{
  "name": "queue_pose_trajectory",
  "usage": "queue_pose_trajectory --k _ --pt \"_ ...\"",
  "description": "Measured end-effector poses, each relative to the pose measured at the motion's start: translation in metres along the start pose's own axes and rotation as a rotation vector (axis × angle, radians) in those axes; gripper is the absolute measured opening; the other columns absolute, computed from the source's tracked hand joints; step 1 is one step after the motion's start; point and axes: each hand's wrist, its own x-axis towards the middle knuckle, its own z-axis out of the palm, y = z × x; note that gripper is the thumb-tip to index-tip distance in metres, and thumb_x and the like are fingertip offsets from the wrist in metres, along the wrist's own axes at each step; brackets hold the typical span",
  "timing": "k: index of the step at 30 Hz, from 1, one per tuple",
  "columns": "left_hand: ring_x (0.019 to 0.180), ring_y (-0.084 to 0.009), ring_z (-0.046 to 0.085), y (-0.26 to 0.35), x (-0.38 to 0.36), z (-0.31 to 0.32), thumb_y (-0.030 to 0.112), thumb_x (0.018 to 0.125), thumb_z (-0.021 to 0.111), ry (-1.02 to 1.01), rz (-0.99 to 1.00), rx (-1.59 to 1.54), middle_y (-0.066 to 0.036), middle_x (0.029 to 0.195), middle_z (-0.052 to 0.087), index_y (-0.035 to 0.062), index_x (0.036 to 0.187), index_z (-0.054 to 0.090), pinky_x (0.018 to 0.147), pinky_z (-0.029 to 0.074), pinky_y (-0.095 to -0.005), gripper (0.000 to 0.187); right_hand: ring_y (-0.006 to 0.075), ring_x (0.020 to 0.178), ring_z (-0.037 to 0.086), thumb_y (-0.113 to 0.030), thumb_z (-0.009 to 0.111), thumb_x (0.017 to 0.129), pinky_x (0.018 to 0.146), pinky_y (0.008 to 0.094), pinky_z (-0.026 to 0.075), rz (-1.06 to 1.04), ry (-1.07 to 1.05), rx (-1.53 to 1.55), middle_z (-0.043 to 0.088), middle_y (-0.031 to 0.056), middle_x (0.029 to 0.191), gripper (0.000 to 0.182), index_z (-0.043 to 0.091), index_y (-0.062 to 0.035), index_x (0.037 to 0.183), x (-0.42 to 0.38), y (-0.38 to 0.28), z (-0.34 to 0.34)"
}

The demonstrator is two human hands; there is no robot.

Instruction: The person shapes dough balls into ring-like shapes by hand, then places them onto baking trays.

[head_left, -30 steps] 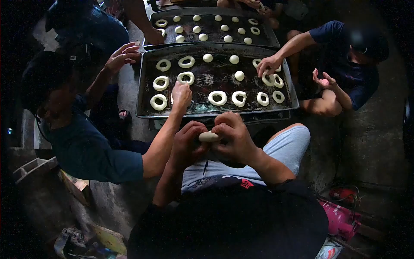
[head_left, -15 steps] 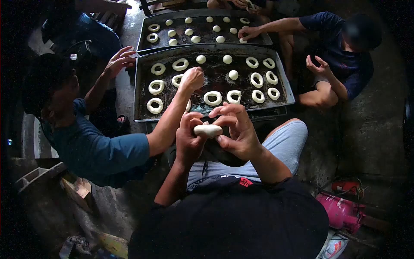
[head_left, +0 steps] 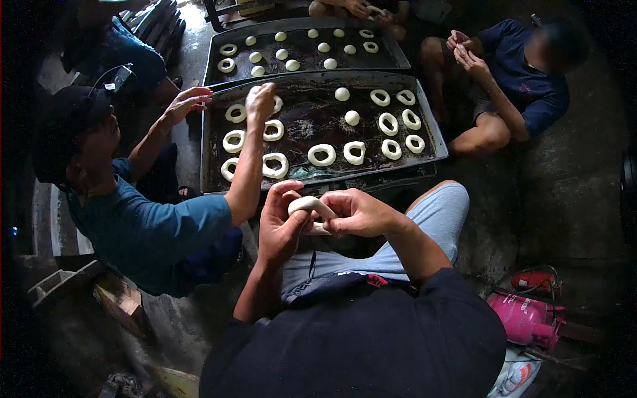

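Both of my hands hold one pale dough ring (head_left: 309, 203) above my lap, just short of the near tray. My left hand (head_left: 275, 222) grips its left side, thumb against the dough. Closed on the right side is my right hand (head_left: 361, 213), its fingertips partly inside the loop. The ring is tilted, so its hole shows only in part. Beyond it lies the near dark metal tray (head_left: 434, 142), bearing several dough rings, among them one ring (head_left: 322, 155) closest to my hands, and round dough balls such as this ball (head_left: 352, 118).
A second tray (head_left: 391, 50) with dough balls and rings stands behind. At left, a co-worker's forearm (head_left: 245, 169) reaches over the near tray. Another co-worker's hands (head_left: 468, 53) are raised at the right. A pink gas cylinder (head_left: 524, 318) stands at lower right.
The dough in my hands has gone from a thick piece to an opened ring. The left co-worker's hand moved left over the tray; the right co-worker's hand left the far tray, and both hands met.
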Motion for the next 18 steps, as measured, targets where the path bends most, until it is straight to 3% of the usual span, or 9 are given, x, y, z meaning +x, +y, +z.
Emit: queue_pose_trajectory --k 2,4,6,8,10,11,12,16,18 --pt "0.072 -0.0068 0.052 -0.014 0.01 -0.005 -0.003 0.08 0.051 -0.02 -0.035 -0.005 -0.002 0.085 0.053 0.0027 0.116 0.046 0.059 0.043 -0.02 0.037 0.0105 0.083 0.059 -0.002 0.06 0.084 0.077 0.0257 0.049 -0.263 0.017 -0.059 0.062 0.0045 0.092 0.021 0.057 0.001 0.104 -0.01 -0.003 -0.008" --pt "0.071 -0.0048 0.049 -0.03 0.014 -0.014 -0.001 0.081 0.052 -0.141 -0.186 0.074 0.0 0.084 0.054 0.0001 0.107 0.051 0.062 0.042 -0.0197 0.026 0.0126 0.078 0.061 -0.005 0.06 0.086 0.075 0.0265 0.051 -0.477 0.155 0.286 0.063 0.0066 0.092 0.02 0.057 0.0029 0.105 0.001 -0.004 0.004" --pt "0.068 -0.005 0.05 -0.023 0.01 -0.011 0.0 0.082 0.053 -0.141 -0.124 0.144 0.0 0.081 0.054 0.0002 0.103 0.051 0.06 0.042 -0.0194 0.02 0.0119 0.07 0.061 -0.006 0.06 0.087 0.065 0.0245 0.051 -0.369 0.15 0.535 0.062 0.0065 0.086 0.02 0.057 0.0033 0.104 0.006 0.007 -0.006" --pt "0.053 -0.006 0.045 -0.024 0.01 -0.019 0.001 0.084 0.053 -0.039 -0.11 -0.256 -0.002 0.07 0.049 0.003 0.1 0.048 0.05 0.04 -0.0217 0.017 0.0091 0.059 0.058 -0.008 0.062 0.086 0.056 0.0222 0.047 -0.021 0.05 0.113 0.059 0.0028 0.076 0.02 0.057 0.0024 0.102 -0.002 -0.002 -0.018" --pt "0.049 -0.0079 0.044 -0.036 0.019 -0.03 0.003 0.082 0.054 -0.013 -0.227 -0.33 -0.002 0.063 0.046 0.0032 0.105 0.047 0.047 0.039 -0.0239 0.023 0.0091 0.063 0.059 -0.008 0.063 0.086 0.057 0.0224 0.048 0.062 -0.124 -0.005 0.059 0.0018 0.076 0.02 0.058 0.0024 0.101 -0.002 0.002 -0.029" --pt "0.048 -0.007 0.041 -0.044 0.024 -0.031 -0.001 0.082 0.052 -0.017 -0.24 -0.336 0.0 0.065 0.047 0.0035 0.105 0.047 0.047 0.038 -0.0239 0.024 0.0092 0.07 0.06 -0.006 0.062 0.085 0.062 0.023 0.049 -0.053 -0.021 0.035 0.061 0.0025 0.081 0.017 0.058 0.0021 0.1 -0.003 -0.003 -0.027" --pt "0.052 -0.0072 0.043 -0.056 0.029 -0.033 -0.003 0.082 0.051 0.004 -0.291 -0.224 -0.001 0.07 0.049 0.0028 0.108 0.046 0.051 0.039 -0.023 0.027 0.0095 0.076 0.06 -0.004 0.061 0.085 0.069 0.0234 0.05 -0.202 0.079 0.12 0.061 0.0032 0.086 0.017 0.058 0.0018 0.1 0.003 0.002 -0.03" --pt "0.076 -0.0112 0.056 -0.09 0.031 -0.043 0.002 0.086 0.054 -0.044 -0.338 0.017 -0.004 0.092 0.055 0.0009 0.119 0.044 0.07 0.046 -0.0245 0.035 0.0115 0.078 0.061 -0.005 0.061 0.081 0.069 0.0266 0.05 -0.09 0.246 -0.058 0.062 0.0048 0.085 0.017 0.059 0.0016 0.097 0.036 0.013 -0.059" --pt "0.105 -0.0173 0.055 -0.096 0.028 -0.04 0.008 0.089 0.056 0.023 -0.21 0.115 -0.009 0.116 0.053 0.0008 0.128 0.042 0.089 0.046 -0.0302 0.042 0.0163 0.078 0.063 -0.013 0.062 0.076 0.067 0.0321 0.049 0.141 0.234 -0.649 0.064 0.0097 0.082 0.024 0.061 0.0018 0.094 0.053 0.006 -0.076"
